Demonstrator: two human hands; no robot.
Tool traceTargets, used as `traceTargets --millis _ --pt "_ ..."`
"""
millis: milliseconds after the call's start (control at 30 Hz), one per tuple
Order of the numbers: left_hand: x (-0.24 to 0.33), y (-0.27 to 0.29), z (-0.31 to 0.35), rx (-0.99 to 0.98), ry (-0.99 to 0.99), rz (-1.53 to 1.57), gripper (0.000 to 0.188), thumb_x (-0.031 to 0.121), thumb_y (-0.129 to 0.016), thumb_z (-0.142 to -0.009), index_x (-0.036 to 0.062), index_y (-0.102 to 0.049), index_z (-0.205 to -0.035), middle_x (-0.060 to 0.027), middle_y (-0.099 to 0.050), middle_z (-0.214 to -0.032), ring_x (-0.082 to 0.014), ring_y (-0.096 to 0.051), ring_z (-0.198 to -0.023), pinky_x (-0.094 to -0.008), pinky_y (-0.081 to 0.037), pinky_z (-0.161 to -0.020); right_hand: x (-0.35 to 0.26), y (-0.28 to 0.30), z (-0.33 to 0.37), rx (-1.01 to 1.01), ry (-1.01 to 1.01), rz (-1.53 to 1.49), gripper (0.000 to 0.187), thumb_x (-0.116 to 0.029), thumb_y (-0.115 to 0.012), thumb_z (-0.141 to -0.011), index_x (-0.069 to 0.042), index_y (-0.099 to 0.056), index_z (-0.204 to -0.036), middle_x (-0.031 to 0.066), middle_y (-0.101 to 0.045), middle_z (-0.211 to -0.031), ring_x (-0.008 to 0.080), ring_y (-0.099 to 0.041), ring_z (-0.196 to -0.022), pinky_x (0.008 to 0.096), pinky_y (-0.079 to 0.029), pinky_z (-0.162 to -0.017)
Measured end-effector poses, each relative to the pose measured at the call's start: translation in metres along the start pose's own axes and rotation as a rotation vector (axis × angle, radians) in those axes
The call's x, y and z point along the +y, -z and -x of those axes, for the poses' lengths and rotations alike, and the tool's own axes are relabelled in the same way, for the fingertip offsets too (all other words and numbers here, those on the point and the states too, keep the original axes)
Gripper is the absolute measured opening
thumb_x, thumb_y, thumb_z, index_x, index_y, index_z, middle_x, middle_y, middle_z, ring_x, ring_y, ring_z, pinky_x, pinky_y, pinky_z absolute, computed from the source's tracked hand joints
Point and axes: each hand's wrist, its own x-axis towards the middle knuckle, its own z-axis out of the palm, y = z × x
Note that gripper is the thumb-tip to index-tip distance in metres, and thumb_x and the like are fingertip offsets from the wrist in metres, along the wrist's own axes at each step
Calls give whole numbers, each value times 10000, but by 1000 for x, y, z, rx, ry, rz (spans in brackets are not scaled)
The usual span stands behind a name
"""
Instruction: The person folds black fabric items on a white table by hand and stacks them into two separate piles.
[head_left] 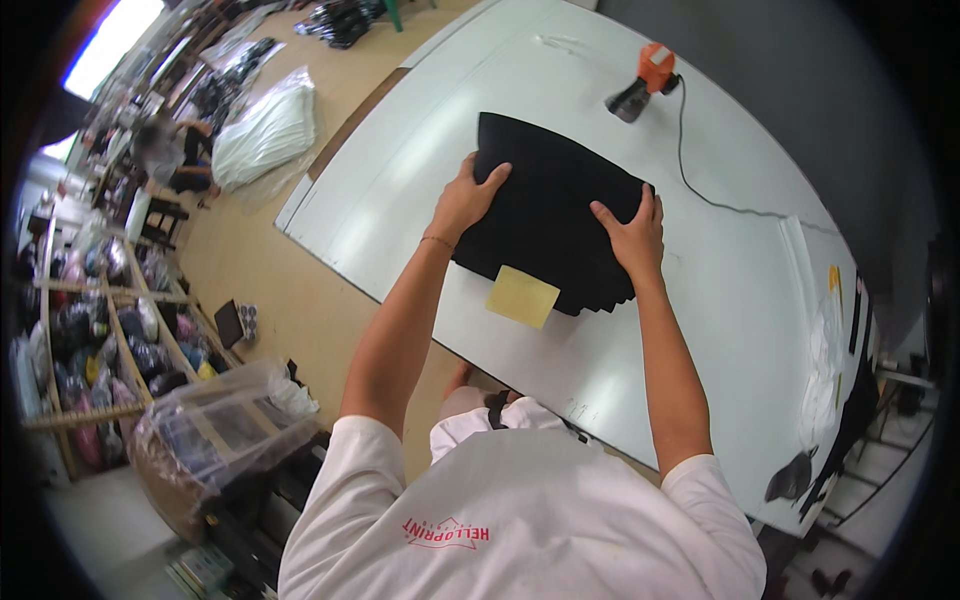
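Note:
A stack of black cut fabric pieces (550, 210) lies on the white table (390, 215), its layers fanned unevenly along the near edge. My left hand (468, 198) grips the stack's left edge, thumb on top and fingers around the side. On the opposite edge, toward the far right corner, my right hand (636, 234) holds it the same way. A yellow paper slip (522, 297) sticks out from the near edge of the stack, partly over the table. The undersides of both hands' fingers are hidden by the cloth.
An orange and black handheld power tool (650, 80) sits at the table's far side, its grey cord (700, 190) running right. Clear plastic (822, 350) lies along the right edge. Left, a person (170, 155) sits near a plastic-wrapped white bundle (268, 135) and wooden bins (110, 320).

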Motion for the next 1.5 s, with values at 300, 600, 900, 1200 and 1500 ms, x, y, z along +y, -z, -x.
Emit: traceTargets --millis 300,600,900,1200,1500 --pt "-16 14 -21 -309 255 339 1054 680 -650 -814 -102 -338 -1448 -298 -522 -1364 -388 -554 -1249 -417 -452 -1053 20 24 33 -477 -643 -859 1033 -751 -644 -772 36 -458 -1416 215 -490 -1428 344 -447 -1334 469 -370 -1074" --pt "-16 32 -25 -564 261 699 927 561 -721 -827 -89 -408 -1410 -273 -554 -1310 -351 -590 -1195 -407 -512 -986 1 41 41 -454 -508 -1036 854 -566 -724 -804 57 -509 -1347 195 -566 -1338 293 -526 -1254 383 -398 -1061" --pt "-61 6 -16 -455 223 468 916 563 -681 -869 -87 -364 -1431 -218 -563 -1308 -265 -613 -1139 -358 -520 -957 25 22 66 -465 -567 -937 988 -608 -720 -789 57 -400 -1445 226 -431 -1477 316 -367 -1402 396 -256 -1162" --pt "-67 -6 -14 -639 244 617 949 611 -582 -916 7 -198 -1539 -194 -425 -1472 -266 -481 -1315 -369 -440 -1070 59 4 75 -555 -548 -1133 1065 -640 -713 -787 3 -292 -1523 178 -316 -1567 309 -277 -1457 406 -226 -1182" --pt "43 -129 34 -946 154 565 1038 616 -658 -857 -9 -181 -1534 -244 -428 -1440 -310 -484 -1308 -372 -449 -1059 178 99 153 -258 -754 -1248 942 -511 -744 -822 -11 -330 -1504 156 -373 -1530 281 -347 -1416 382 -289 -1153"
